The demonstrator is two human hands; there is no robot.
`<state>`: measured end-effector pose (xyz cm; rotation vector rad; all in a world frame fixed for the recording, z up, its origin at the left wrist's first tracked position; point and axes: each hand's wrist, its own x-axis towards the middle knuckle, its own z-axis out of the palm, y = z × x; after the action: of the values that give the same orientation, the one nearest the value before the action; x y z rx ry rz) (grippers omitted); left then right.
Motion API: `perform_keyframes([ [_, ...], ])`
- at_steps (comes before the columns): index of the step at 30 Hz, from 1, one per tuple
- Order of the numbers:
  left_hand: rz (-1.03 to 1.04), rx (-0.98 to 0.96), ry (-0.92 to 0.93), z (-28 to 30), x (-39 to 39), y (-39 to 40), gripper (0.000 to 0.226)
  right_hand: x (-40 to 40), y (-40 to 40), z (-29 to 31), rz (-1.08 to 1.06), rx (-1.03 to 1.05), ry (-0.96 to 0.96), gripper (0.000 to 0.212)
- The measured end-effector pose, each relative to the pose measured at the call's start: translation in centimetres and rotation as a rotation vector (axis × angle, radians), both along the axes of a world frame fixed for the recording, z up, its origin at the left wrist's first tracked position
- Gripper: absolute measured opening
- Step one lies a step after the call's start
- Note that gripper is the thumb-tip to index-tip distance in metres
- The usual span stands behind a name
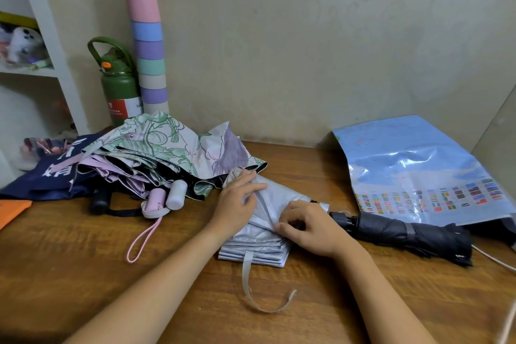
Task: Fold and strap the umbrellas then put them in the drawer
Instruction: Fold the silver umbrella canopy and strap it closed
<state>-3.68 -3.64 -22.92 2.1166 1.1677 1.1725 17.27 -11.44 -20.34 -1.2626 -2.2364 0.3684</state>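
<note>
A pale grey umbrella lay mid-table, canopy pleated flat. The left hand pressed its folds with straight fingers, likely to keep them stacked, while the right hand pinched a pleat near the shaft. Its strap trailed loose toward the viewer, not yet wrapped. A rolled black umbrella lay just right; an unfolded heap waited left. No drawer was visible; the grey umbrella's handle was hidden.

Home, likely bedroom corner: wooden surface against patterned wallpaper; white shelf far left with blurred plush toys; green flask, pastel stacked cups beside it.
</note>
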Motion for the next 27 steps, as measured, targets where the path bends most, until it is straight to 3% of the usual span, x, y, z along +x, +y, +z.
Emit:
perform_keyframes([
  [2, -0.055, -0.039, 0.119, 0.1, -0.4, 0.4, 0.052, 0.3, 0.0, 0.1, 0.006, -0.026, 0.023, 0.035],
  [6, -0.152, 0.069, 0.599, -0.4, -2.3, 0.9, 0.061, 0.4, 0.0, 0.3, -0.031, -0.075, 0.048, 0.039],
  [10, -0.129, 0.038, 0.827, -0.2, -2.4, 0.4, 0.075, -0.3, 0.5, 0.3, -0.081, 0.003, -0.024, 0.041],
  [14, -0.109, 0.02, 0.902, 0.4, -2.3, -0.2, 0.086, -1.6, 1.5, 0.3, -0.334, 0.362, 0.067, 0.026],
  [17, -0.111, 0.03, 0.913, 0.3, -2.5, -0.3, 0.092, -3.0, 3.1, 0.4, -0.475, 0.462, 0.062, 0.015],
  [19, -0.112, 0.029, 0.904, 0.5, -2.5, -0.5, 0.094, -3.9, 4.1, 0.0, -0.504, 0.38, -0.013, 0.029],
  [24, -0.149, -0.019, 0.895, 0.8, -2.8, -0.5, 0.104, -4.0, 4.3, -1.8, -0.556, 0.111, -0.425, 0.083],
  [27, -0.211, -0.105, 0.867, 1.3, -3.0, -0.1, 0.105, -3.3, 4.3, -1.8, -0.5, 0.033, -0.526, 0.093],
])
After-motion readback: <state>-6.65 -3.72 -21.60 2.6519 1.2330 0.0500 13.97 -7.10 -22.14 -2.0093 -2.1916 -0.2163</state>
